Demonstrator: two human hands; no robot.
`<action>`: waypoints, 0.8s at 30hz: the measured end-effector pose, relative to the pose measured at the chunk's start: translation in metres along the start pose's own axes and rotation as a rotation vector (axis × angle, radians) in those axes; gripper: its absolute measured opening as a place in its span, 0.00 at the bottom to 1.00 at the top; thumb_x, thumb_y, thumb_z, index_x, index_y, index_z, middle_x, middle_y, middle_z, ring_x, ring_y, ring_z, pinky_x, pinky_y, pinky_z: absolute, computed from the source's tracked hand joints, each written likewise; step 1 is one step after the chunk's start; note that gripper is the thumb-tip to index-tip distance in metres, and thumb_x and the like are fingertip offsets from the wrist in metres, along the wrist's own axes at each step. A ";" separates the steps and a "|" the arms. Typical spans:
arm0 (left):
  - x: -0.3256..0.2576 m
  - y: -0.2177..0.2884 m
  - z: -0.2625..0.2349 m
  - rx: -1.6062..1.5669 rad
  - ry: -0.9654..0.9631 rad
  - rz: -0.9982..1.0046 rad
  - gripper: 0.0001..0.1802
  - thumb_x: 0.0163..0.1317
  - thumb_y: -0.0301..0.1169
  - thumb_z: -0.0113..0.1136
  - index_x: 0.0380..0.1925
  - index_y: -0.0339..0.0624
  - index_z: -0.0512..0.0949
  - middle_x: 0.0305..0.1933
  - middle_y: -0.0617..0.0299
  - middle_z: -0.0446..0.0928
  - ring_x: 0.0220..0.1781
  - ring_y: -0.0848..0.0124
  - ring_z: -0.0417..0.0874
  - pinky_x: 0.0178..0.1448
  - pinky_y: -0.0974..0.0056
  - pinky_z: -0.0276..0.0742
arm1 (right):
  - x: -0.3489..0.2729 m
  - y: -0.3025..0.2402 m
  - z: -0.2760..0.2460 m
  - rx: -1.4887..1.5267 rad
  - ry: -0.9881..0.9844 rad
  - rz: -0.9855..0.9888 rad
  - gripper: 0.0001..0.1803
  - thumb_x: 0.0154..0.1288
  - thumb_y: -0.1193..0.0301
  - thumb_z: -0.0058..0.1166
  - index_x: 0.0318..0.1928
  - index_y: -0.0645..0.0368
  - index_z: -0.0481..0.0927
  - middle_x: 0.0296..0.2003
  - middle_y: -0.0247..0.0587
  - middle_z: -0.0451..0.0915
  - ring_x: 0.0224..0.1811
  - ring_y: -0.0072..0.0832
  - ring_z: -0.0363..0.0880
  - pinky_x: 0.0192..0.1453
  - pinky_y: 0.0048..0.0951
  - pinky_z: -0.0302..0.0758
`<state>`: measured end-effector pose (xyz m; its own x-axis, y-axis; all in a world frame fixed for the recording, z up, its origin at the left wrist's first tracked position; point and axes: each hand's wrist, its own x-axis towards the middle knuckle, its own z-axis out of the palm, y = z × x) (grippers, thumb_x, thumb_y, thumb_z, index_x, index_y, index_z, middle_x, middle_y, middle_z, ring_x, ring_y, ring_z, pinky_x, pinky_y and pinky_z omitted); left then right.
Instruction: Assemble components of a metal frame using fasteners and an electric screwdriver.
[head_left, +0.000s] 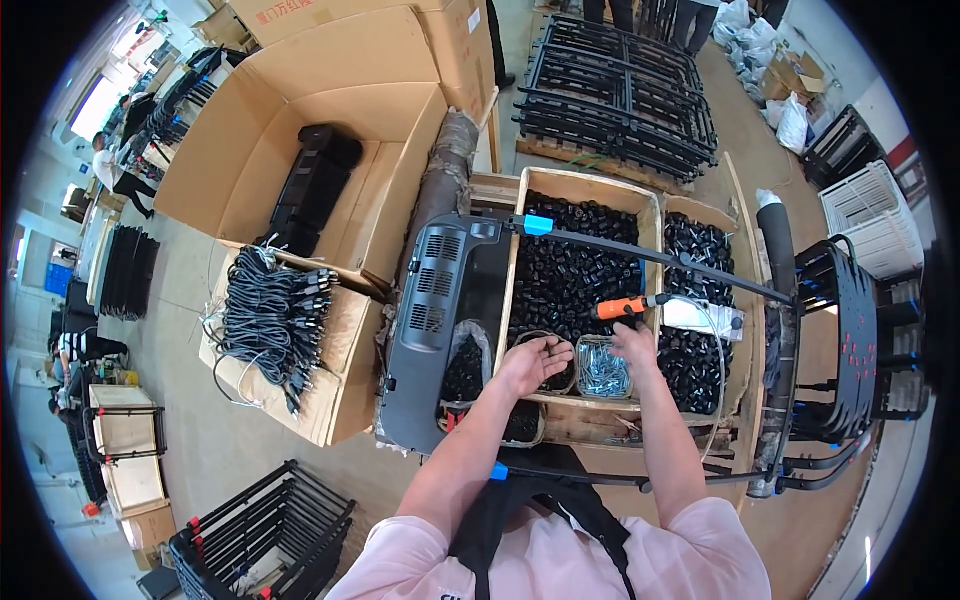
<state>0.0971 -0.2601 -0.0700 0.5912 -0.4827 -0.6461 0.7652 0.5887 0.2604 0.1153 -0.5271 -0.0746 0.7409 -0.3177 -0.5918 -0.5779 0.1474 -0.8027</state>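
My left hand [537,365] is held palm up with its fingers apart and nothing in it, over a small tub at the near end of a wooden bin [514,290]. Beside it, a container of silvery screws [603,368] lies between my two hands. My right hand [636,346] hovers at the right of the screws, fingers loosely spread. Just above its fingertips is an orange power screwdriver [620,308], apparently apart from the hand. Small black plastic parts [570,265] fill the bin. A black tubular frame [660,258] with blue clips [538,225] spans the bin.
A vented dark plastic panel [430,300] stands left of the bin. Further left are bundled black cables [275,320] on cardboard and an open carton [215,180]. Black frames are stacked on a pallet [610,100] at the back; more hang at right [850,340].
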 end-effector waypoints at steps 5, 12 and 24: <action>-0.019 0.003 0.002 0.048 -0.072 0.104 0.16 0.85 0.37 0.46 0.57 0.38 0.78 0.56 0.54 0.85 0.56 0.63 0.88 0.60 0.59 0.87 | 0.036 0.003 0.022 -0.078 0.112 -0.071 0.26 0.65 0.70 0.71 0.61 0.57 0.78 0.38 0.31 0.82 0.39 0.21 0.78 0.39 0.28 0.78; -0.053 -0.002 0.010 0.180 -0.077 0.100 0.16 0.84 0.38 0.50 0.59 0.39 0.78 0.59 0.54 0.85 0.55 0.65 0.89 0.58 0.61 0.88 | 0.038 0.028 0.070 -0.181 -0.065 -0.540 0.31 0.63 0.67 0.75 0.64 0.54 0.76 0.43 0.31 0.84 0.43 0.22 0.80 0.55 0.28 0.78; -0.078 0.009 0.010 0.219 -0.013 0.227 0.12 0.81 0.35 0.59 0.56 0.43 0.80 0.40 0.69 0.81 0.37 0.78 0.82 0.40 0.71 0.82 | -0.046 -0.030 0.058 0.042 -0.074 -0.524 0.28 0.65 0.75 0.72 0.64 0.62 0.77 0.49 0.43 0.87 0.51 0.28 0.86 0.61 0.31 0.81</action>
<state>0.0605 -0.2232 -0.0100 0.7551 -0.3642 -0.5452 0.6495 0.5292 0.5460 0.1187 -0.4627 -0.0276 0.9498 -0.2916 -0.1133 -0.1110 0.0244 -0.9935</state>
